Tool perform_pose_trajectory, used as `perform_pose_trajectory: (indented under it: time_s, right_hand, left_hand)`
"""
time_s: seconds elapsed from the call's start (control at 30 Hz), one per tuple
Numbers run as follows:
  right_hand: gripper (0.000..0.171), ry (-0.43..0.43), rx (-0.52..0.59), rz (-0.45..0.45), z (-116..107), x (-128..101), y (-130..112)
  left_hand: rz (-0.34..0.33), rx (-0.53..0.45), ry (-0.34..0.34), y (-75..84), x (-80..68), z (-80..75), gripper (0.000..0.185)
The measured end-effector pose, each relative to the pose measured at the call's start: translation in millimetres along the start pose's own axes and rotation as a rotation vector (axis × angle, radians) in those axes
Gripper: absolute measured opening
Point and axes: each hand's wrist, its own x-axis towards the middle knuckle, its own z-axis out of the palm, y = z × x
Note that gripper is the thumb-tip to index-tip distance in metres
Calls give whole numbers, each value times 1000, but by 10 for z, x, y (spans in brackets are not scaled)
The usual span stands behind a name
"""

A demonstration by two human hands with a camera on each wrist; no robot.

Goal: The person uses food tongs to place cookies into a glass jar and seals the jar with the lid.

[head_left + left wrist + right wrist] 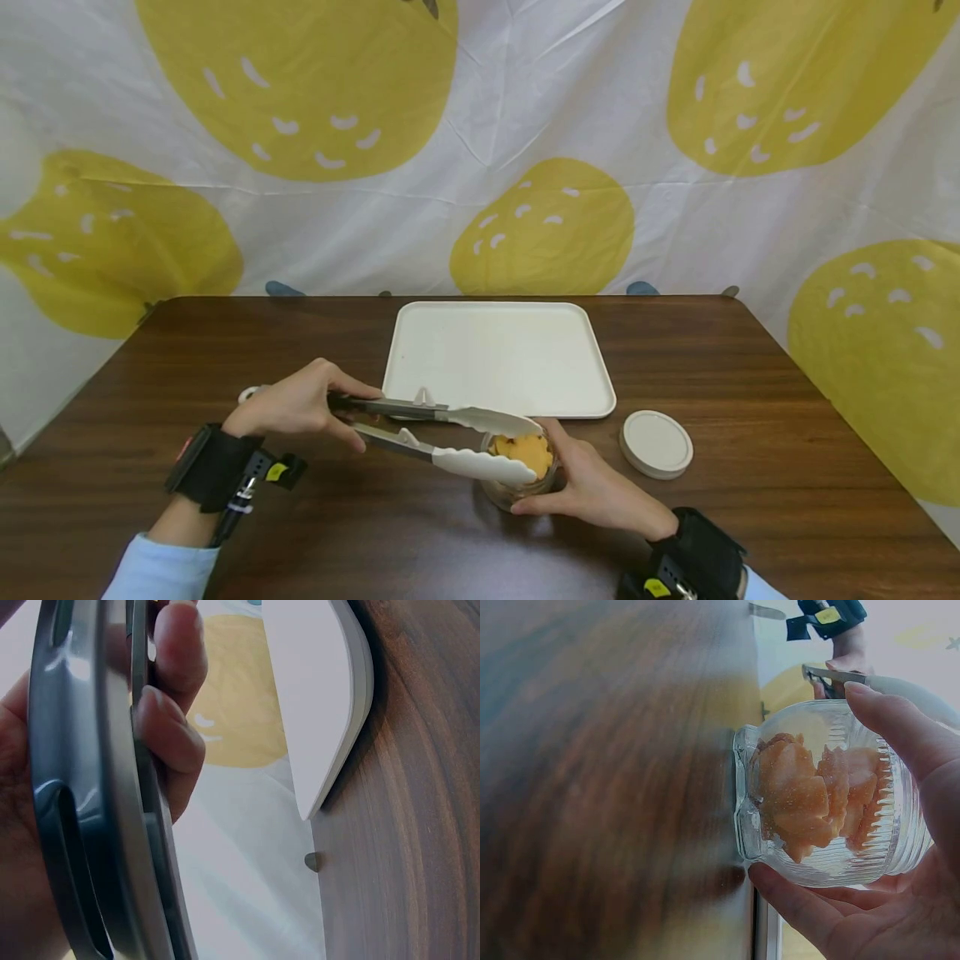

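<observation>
— Where's the jar (522,475)?
— Lower centre of the head view, on the table (750,517); the right hand (592,487) curls round it. Its lid (656,443) lies off to the right.
— And the tongs (442,437)?
— The left hand (300,404) grips them, tips parted over the orange pieces (525,452).
— How far along?
— None lifted, I'd judge; the tray (498,358) behind is bare. The jar's depth is hidden.

Metal tongs (435,433) with white tips lie nearly level, their tips spread on either side of the mouth of a ribbed clear glass jar (522,477). The jar stands upright on the surface, filled with orange pieces (814,796).
</observation>
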Motion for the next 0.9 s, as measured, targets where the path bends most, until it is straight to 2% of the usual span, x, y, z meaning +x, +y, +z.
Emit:
perform_pose_trajectory:
  time_s: [0.2, 0.43, 0.7, 0.9]
  right_hand:
    - [94, -3, -41, 28, -8, -4, 11]
    - [71, -3, -40, 19, -11, 4, 20]
    - [74, 1, -44, 12, -2, 0, 26]
    - [76, 8, -43, -1, 2, -2, 24]
  left_hand:
    - [-34, -29, -23, 19, -23, -15, 64]
    - [-32, -51, -13, -1, -39, -18, 66]
    - [-41, -83, 9, 4, -72, -40, 66]
    - [-3, -89, 38, -12, -99, -54, 60]
